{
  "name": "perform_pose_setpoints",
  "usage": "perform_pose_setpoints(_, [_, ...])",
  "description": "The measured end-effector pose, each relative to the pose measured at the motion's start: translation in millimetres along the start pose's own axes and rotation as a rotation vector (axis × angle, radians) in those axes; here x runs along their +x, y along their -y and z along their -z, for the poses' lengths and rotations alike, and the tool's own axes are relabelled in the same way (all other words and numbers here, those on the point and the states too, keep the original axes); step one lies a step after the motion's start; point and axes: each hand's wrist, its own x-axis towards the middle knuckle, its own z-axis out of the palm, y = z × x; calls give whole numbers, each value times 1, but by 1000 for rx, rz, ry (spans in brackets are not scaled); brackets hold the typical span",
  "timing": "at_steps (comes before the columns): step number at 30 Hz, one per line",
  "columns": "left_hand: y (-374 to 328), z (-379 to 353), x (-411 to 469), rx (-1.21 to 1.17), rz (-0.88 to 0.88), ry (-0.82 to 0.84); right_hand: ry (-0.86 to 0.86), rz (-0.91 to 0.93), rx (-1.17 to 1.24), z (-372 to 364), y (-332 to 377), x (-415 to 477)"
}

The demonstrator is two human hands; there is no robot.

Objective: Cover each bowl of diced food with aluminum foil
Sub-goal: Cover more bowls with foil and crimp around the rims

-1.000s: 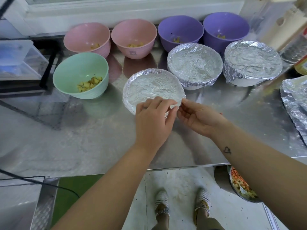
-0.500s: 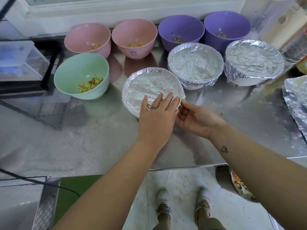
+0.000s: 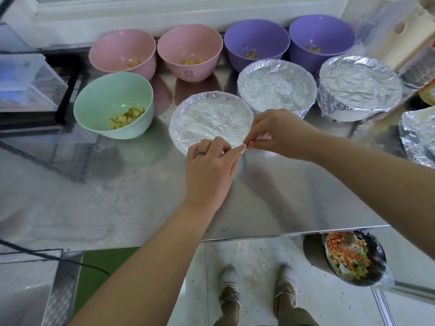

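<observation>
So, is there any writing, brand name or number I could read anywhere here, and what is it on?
No text here can be read.
Second pink bowl: a small pale mark on its front, too small and blurred to read.
Red and yellow label at the right edge: cut off by the frame and blurred, unreadable.

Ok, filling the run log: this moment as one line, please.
step: crimping nearest foil cover | left hand: pinches its near edge | right hand: pinches same edge | covered bowls: three | open bowls: five
</observation>
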Motion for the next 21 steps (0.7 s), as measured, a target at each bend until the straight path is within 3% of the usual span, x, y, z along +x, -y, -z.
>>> perform_pose_setpoints(15, [3,3,3,-51,69,13,-77,186,-172,-15,3,3])
perform_pose_setpoints(21, [6,5,5,-60,73,39,93,114,-109,0,8,9])
